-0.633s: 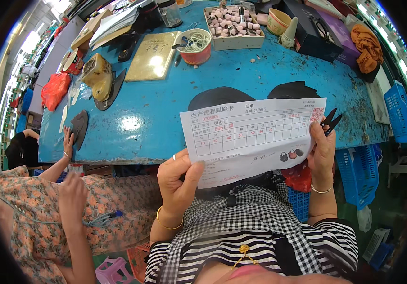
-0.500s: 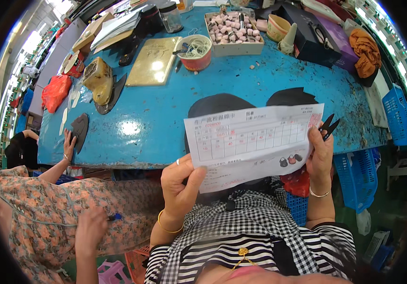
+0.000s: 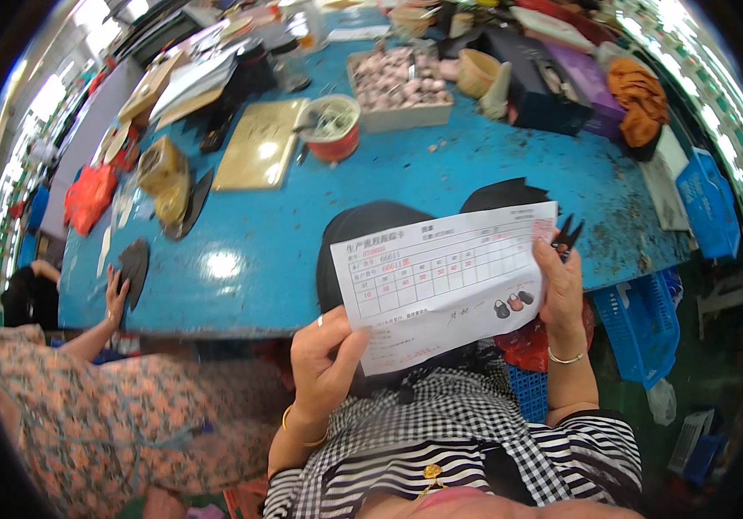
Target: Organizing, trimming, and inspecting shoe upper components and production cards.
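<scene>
A white printed paper sheet (image 3: 428, 298) with a table grid and small shoe pictures is stretched between both hands. My left hand (image 3: 324, 359) pinches its lower left corner. On the other side my right hand (image 3: 562, 281) grips the right edge. Black thread snips (image 3: 567, 235) also sit in that hand, their two pointed blades sticking up and apart. Behind the sheet, partly hidden, lie a rounded black piece (image 3: 363, 227) and another black piece with a jagged edge (image 3: 506, 192) on the blue table (image 3: 371, 177).
A tub of thread (image 3: 334, 143), a gold-coloured board (image 3: 255, 169) and a box of small pink pieces (image 3: 402, 112) stand farther back. At left, a co-worker's hand (image 3: 116, 298) touches a dark piece (image 3: 134, 268). Blue baskets (image 3: 640, 333) hang off the right side.
The view has shifted, so the table contents appear moved left and slightly down. The sheet tilts more, and both hands still hold it. The co-worker's nearer hand has dropped toward the lower edge.
</scene>
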Demonstrator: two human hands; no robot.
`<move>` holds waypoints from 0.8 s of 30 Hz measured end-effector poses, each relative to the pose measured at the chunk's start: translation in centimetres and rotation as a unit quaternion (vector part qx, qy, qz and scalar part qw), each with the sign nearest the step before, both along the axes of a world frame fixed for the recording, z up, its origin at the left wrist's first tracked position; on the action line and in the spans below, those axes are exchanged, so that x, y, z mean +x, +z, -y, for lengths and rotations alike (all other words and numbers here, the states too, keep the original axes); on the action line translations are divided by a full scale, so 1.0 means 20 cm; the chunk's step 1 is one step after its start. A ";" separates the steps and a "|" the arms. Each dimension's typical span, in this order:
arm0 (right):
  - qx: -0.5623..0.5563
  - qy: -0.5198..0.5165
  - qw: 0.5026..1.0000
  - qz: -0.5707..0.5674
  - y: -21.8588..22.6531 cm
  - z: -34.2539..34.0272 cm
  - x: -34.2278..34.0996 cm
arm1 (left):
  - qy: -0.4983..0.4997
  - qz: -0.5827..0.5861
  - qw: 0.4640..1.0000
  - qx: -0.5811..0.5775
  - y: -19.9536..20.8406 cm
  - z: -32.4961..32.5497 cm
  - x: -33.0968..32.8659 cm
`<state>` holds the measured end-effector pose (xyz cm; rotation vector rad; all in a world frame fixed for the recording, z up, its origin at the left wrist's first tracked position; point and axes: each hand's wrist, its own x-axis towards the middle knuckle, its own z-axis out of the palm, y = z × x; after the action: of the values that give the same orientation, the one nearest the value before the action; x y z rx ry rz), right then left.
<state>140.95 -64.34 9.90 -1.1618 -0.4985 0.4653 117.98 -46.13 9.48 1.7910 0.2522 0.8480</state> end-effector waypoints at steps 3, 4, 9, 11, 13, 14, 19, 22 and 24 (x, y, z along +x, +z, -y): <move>0.026 -0.043 0.989 -0.136 -0.08 -0.02 0.20 | 0.044 0.010 0.989 -0.140 0.01 0.02 -0.02; 0.055 -0.025 0.983 -0.175 -0.05 -0.06 0.27 | 0.048 0.039 0.985 -0.160 -0.02 0.02 -0.04; 0.311 0.019 0.906 -0.286 -0.19 0.09 0.65 | 0.082 0.083 0.980 -0.164 -0.11 -0.02 -0.08; 0.333 0.013 0.895 -0.297 -0.17 0.11 0.72 | 0.114 0.089 0.974 -0.177 -0.17 -0.04 -0.12; 0.365 0.018 0.878 -0.309 -0.16 0.10 0.78 | 0.179 0.092 0.960 -0.194 -0.22 -0.07 -0.18; 0.365 0.020 0.878 -0.309 -0.16 0.09 0.80 | 0.180 0.093 0.960 -0.193 -0.25 -0.09 -0.21; 0.369 0.011 0.870 -0.326 -0.18 0.06 0.83 | 0.219 0.084 0.945 -0.227 -0.32 -0.13 -0.27; 0.335 0.053 0.914 -0.221 -0.22 0.06 0.84 | 0.215 0.082 0.947 -0.225 -0.34 -0.14 -0.28; 0.262 -0.073 0.945 -0.180 -0.15 0.00 0.73 | 0.233 0.076 0.944 -0.223 -0.34 -0.14 -0.28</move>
<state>155.59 -64.42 6.97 -0.5749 -0.1939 0.3745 112.40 -43.31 2.75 1.2474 0.7272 1.1485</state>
